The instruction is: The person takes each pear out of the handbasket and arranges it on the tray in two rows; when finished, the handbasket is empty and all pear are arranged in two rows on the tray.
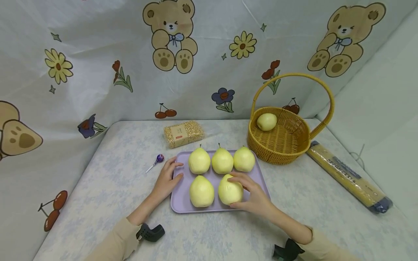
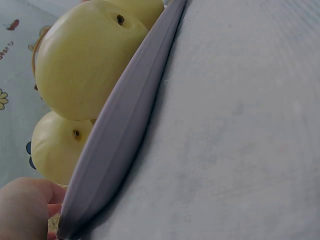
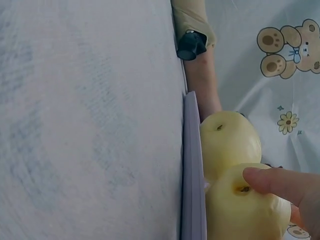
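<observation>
Several pale yellow pears stand on a lilac tray (image 1: 180,207), three in the back row and two in front. My right hand (image 1: 253,195) grips the front right pear (image 1: 229,192), fingers over its top and thumb low on its near side. In the right wrist view the thumb presses beside the dark hollow in that pear (image 3: 245,215). My left hand (image 1: 167,180) rests at the tray's left edge, thumb and fingers spread over the rim. The front left pear (image 1: 201,192) stands between the two hands.
A wicker basket (image 1: 279,158) with a tall handle stands at the back right, one pear (image 1: 266,121) inside. Beside it lies a long yellow package (image 1: 346,175). Behind the tray is a bag of kernels (image 1: 194,131); a lollipop (image 1: 159,158) lies left of it.
</observation>
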The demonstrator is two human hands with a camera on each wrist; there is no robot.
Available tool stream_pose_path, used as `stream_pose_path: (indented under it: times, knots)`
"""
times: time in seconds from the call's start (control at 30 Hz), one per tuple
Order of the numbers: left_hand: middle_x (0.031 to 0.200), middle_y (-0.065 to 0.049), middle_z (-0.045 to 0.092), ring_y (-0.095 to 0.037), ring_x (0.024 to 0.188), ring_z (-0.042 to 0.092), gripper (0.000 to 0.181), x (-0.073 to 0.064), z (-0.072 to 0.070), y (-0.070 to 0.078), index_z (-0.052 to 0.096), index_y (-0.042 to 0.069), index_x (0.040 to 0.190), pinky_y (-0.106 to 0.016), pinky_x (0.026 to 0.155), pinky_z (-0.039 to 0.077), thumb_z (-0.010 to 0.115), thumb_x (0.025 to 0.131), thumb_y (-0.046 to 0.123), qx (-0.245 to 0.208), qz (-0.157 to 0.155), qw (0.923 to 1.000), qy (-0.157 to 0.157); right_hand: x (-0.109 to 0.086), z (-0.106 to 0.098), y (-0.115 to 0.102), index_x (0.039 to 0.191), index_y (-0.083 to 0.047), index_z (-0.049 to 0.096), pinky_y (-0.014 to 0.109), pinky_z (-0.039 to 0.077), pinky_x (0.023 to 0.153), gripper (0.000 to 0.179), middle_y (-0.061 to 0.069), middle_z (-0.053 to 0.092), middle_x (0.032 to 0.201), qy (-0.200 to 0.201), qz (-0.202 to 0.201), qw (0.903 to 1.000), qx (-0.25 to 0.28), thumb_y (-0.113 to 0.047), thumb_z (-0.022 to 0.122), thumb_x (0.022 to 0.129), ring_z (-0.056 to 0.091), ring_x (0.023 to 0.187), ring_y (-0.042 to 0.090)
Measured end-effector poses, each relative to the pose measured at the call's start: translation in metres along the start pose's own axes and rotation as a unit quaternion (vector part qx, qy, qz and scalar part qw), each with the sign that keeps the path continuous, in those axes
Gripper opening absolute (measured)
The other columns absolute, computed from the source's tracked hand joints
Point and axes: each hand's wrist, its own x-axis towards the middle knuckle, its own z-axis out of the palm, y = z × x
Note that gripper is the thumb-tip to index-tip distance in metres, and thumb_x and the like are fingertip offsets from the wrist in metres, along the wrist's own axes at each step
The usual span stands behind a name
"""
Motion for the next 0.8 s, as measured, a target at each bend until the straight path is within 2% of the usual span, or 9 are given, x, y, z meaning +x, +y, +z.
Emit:
stream_pose_path:
  times: [0.27, 0.5, 0.6, 0.73, 0.8]
  knots:
    - [0.150, -0.020, 0.033, -0.043, 0.140, 0.028, 0.035, 0.0001, 0.0000, -0.0002, 0.058, 0.005, 0.122, -0.060, 0.114, 0.022, 0.062, 0.088, 0.012, 0.000, 0.002, 1.0000, 0.001, -0.0006, 0.0038, 0.0033, 0.129, -0.011, 0.054, 0.056, 0.047, 0.097, 0.068, 0.018, 0.046, 0.141, -0.016, 0.021, 0.9996, 0.013, -0.012, 0.084, 0.068, 0.045, 0.129, 0.031]
    - [0.151, -0.020, 0.032, -0.042, 0.141, 0.028, 0.035, -0.0001, -0.0004, 0.0005, 0.058, 0.005, 0.122, -0.060, 0.115, 0.021, 0.062, 0.088, 0.012, 0.001, -0.004, 1.0000, -0.001, 0.0005, 0.0018, 0.0030, 0.133, -0.010, 0.051, 0.057, 0.043, 0.101, 0.068, 0.019, 0.043, 0.145, -0.031, 0.014, 0.9993, -0.015, -0.021, 0.082, 0.073, 0.043, 0.132, 0.037]
    - [0.151, -0.020, 0.032, -0.042, 0.141, 0.028, 0.034, -0.0001, -0.0003, 0.0001, 0.059, 0.005, 0.122, -0.059, 0.115, 0.022, 0.062, 0.088, 0.012, 0.002, -0.004, 1.0000, -0.001, 0.0010, 0.0000, 0.0036, 0.132, -0.008, 0.052, 0.052, 0.046, 0.099, 0.067, 0.020, 0.045, 0.144, -0.029, 0.004, 0.9990, -0.033, -0.017, 0.082, 0.073, 0.046, 0.129, 0.037]
    - [0.151, -0.020, 0.032, -0.042, 0.141, 0.028, 0.034, -0.0003, -0.0001, -0.0002, 0.059, 0.006, 0.121, -0.060, 0.115, 0.022, 0.062, 0.088, 0.012, 0.000, -0.003, 1.0000, 0.000, 0.0022, -0.0015, 0.0045, 0.130, -0.006, 0.054, 0.043, 0.053, 0.093, 0.064, 0.022, 0.048, 0.140, -0.029, -0.005, 0.9992, -0.028, -0.013, 0.081, 0.073, 0.052, 0.123, 0.036]
    - [0.151, -0.020, 0.032, -0.043, 0.140, 0.029, 0.034, -0.0006, -0.0001, -0.0001, 0.059, 0.005, 0.121, -0.060, 0.115, 0.022, 0.062, 0.088, 0.012, 0.000, -0.003, 1.0000, 0.000, 0.0024, -0.0021, 0.0048, 0.130, -0.006, 0.054, 0.043, 0.053, 0.093, 0.063, 0.022, 0.048, 0.140, -0.029, -0.008, 0.9992, -0.028, -0.013, 0.081, 0.073, 0.052, 0.123, 0.035]
